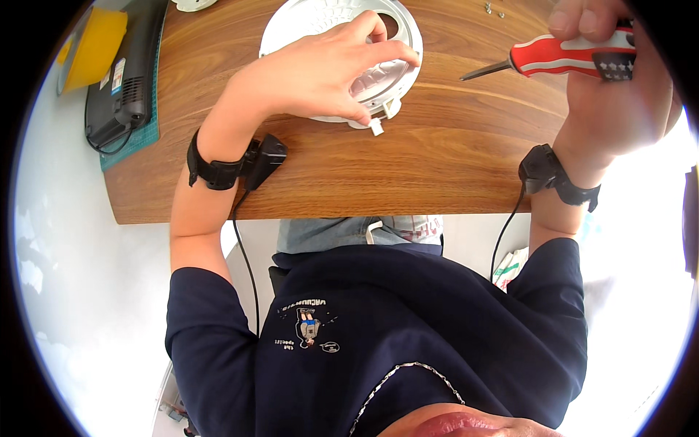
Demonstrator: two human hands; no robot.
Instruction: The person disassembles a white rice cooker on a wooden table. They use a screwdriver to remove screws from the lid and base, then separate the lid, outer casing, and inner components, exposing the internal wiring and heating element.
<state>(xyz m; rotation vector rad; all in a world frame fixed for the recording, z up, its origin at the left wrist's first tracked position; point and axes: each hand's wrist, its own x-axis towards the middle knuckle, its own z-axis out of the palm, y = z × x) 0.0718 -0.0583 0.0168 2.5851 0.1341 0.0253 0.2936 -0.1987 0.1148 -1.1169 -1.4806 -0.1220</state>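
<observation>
A round white and silver housing (291, 29) lies on the table, with a dark round hole and a patterned inner face. My left hand (320, 73) spans it with spread, bent fingers. The thumb presses at the near rim beside a small white tab (376, 127), and a fingertip rests at the right rim. Part of the housing is hidden under this hand. To the right, my right hand (619, 102) is closed around a screwdriver (542, 57) with a red, white and black handle. Its metal tip points left, apart from the housing.
Several small screws (495, 10) lie on the far part of the wooden table (466, 153). At the left, a black device (120, 95) with a cable sits on a green mat (142, 146), beside a yellow object (98, 47). Black wrist devices trail cables from both arms.
</observation>
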